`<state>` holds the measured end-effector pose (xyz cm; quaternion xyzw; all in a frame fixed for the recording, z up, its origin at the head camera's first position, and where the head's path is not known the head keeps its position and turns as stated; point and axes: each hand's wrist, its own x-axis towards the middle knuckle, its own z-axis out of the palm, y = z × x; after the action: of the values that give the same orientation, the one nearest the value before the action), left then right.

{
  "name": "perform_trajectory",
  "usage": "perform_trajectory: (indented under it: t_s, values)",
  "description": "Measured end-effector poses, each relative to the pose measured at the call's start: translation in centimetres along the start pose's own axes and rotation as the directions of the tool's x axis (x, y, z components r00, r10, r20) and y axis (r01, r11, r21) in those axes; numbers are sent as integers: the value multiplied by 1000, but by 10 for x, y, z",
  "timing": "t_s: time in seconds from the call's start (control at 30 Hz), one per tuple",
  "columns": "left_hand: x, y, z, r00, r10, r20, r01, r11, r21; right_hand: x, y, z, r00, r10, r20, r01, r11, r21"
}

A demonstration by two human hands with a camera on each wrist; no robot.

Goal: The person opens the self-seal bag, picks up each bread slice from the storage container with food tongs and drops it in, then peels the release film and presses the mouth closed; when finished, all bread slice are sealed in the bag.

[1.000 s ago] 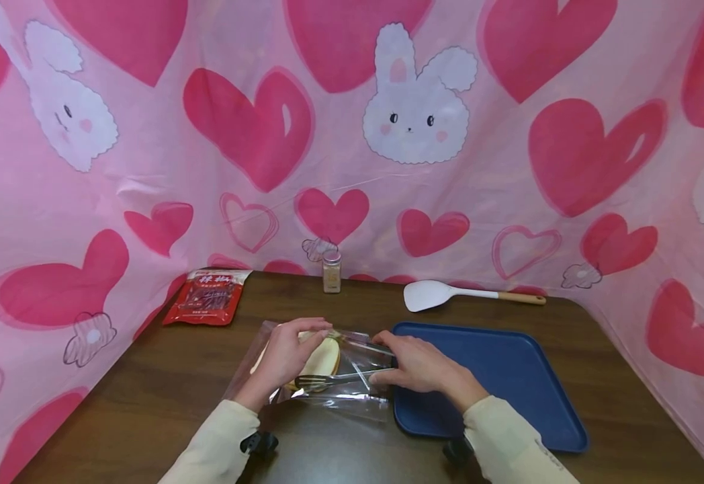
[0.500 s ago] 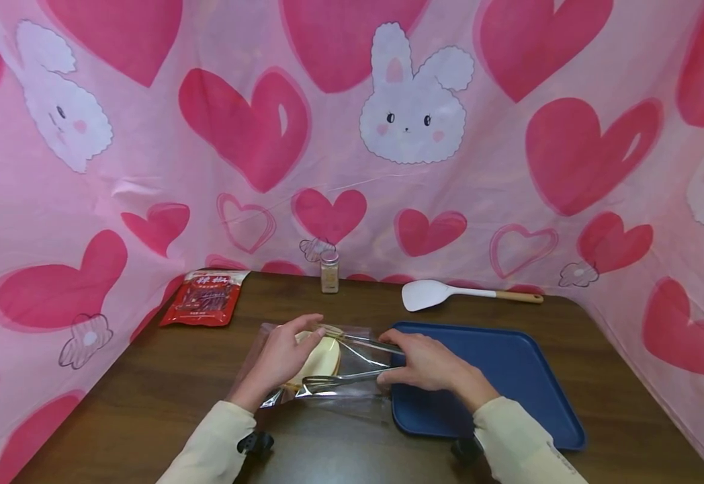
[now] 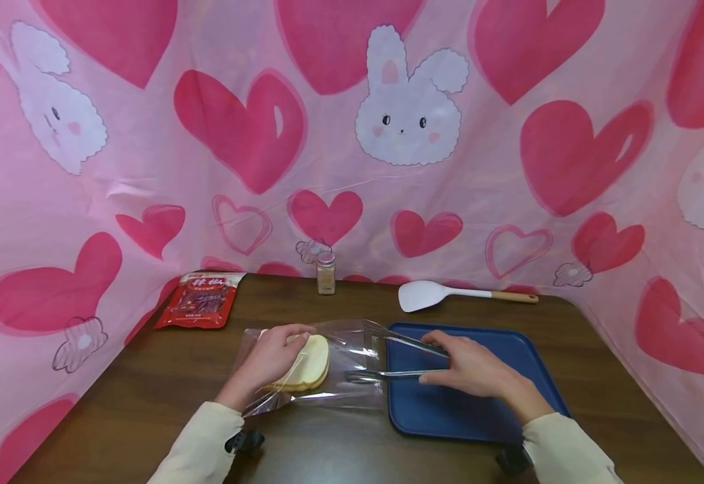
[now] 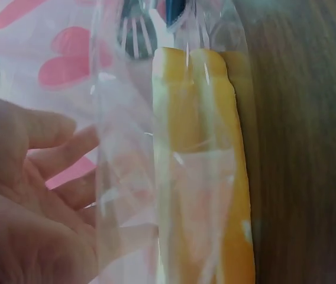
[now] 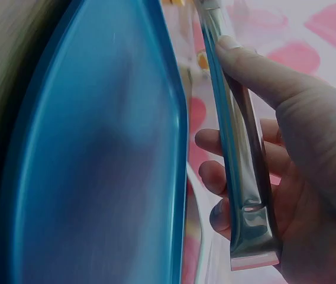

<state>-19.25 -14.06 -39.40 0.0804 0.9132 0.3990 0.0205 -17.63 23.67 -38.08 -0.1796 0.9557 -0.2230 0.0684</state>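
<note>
Slices of bread [image 3: 313,359] lie stacked inside a clear plastic bag [image 3: 342,398] on the table. My left hand [image 3: 273,354] rests on the left part of the bag, fingers loosely bent over the bread. In the left wrist view the bread's yellow-brown crusts [image 4: 239,160] show through the film, beside my relaxed fingers. My right hand [image 3: 475,366] holds metal tongs [image 3: 415,342], thumb on one arm and fingers on the other. The tongs' arms are spread, and their tips are at the bag's right-hand end, apart from the bread.
A blue tray [image 3: 436,417] lies right of the bag, under the tongs and right hand. Behind it is a white spatula [image 3: 424,296] with a wooden handle. A small seasoning jar [image 3: 326,274] stands at the back; a red dried-chilli packet [image 3: 201,301] lies back left.
My right hand has drawn the tongs rightward, away from the bread towards the tray. The left hand has shifted slightly left, and the bread stays in the bag.
</note>
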Motion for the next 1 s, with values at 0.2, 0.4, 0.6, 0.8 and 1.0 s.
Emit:
perform_trajectory:
  t_s: [0.2, 0.4, 0.6, 0.8, 1.0]
  values:
    - [-3, 0, 1, 992, 108, 60, -112, 992, 61, -44, 39, -15, 992, 38, -118, -38, 999, 3]
    - [-7, 3, -11, 992, 55, 113, -64, 995, 77, -92, 77, -35, 937, 229, -266, -232, 973, 20]
    - [1, 8, -40, 988, 48, 145, -67, 989, 128, -135, 117, -54, 831, 501, -244, -473, 865, 167]
    - [13, 15, -64, 972, 67, 225, -115, 972, 206, -162, 154, -54, 786, 545, -292, -561, 827, 32]
    - [36, 19, -63, 954, 58, 293, -135, 960, 247, -173, 173, -44, 759, 597, -259, -625, 780, -29]
